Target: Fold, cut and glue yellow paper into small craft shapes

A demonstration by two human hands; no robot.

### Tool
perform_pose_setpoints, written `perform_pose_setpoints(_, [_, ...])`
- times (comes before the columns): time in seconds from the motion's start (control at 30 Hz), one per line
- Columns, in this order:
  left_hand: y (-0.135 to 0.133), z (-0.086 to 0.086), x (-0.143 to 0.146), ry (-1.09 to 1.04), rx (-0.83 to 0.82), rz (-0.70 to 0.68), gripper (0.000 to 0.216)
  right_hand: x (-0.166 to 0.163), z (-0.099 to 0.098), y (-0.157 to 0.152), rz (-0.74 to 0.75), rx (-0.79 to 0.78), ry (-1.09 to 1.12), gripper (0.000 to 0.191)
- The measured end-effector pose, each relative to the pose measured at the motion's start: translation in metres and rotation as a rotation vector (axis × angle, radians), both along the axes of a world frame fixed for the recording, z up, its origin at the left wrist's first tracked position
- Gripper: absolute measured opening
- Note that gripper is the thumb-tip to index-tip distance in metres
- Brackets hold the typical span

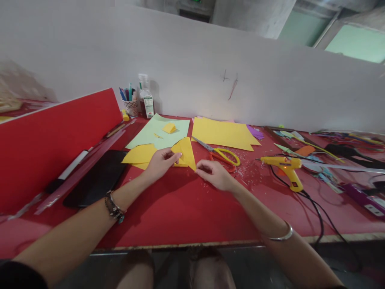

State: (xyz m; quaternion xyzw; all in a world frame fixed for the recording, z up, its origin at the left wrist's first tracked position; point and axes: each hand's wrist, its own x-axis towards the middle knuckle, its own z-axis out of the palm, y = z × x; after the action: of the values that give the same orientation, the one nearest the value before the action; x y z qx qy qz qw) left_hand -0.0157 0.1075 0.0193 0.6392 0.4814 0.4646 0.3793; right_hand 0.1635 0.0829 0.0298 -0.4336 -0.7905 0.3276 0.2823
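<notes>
My left hand (162, 162) pinches a folded piece of yellow paper (187, 151) between thumb and fingers, a little above the red tabletop. At the paper's lower right corner, my right hand (215, 173) has its thumb and fingertips closed on the pointed tip. Another yellow paper piece (140, 154) lies just left of my left hand, partly hidden by it. Scissors (221, 154) with yellow and red handles rest beyond my right hand, blades pointing left. A small folded yellow piece (169, 128) sits on a light green sheet (144, 130).
A large yellow sheet (222, 132) lies at the back. To the right are a yellow glue gun (284, 166) with its cord and a purple power strip (365, 198). A black tablet-like slab (99, 180), a red board (60, 140), a pen cup (131, 107) and a bottle (147, 102) stand left.
</notes>
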Motion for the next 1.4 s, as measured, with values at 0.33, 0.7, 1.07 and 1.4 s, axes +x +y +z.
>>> perform_pose_setpoints(0.33, [0.0018, 0.0001, -0.0010, -0.004, -0.007, 0.019, 0.028, 0.0018, -0.0024, 0.0010, 0.004, 0.009, 0.008, 0.012])
perform_pose_setpoints(0.7, [0.0007, -0.0004, -0.0012, 0.006, 0.006, 0.001, 0.027, 0.0010, 0.0027, -0.0001, -0.025, 0.031, -0.066, 0.013])
perform_pose_setpoints(1.07, [0.0013, -0.0022, -0.0007, -0.010, -0.012, -0.015, 0.024, 0.0012, -0.0006, 0.0009, -0.030, 0.080, -0.070, 0.011])
perform_pose_setpoints(1.4, [-0.0043, 0.0031, 0.0011, 0.050, -0.100, -0.130, 0.026, -0.0022, -0.0004, -0.0022, 0.060, 0.019, -0.059, 0.010])
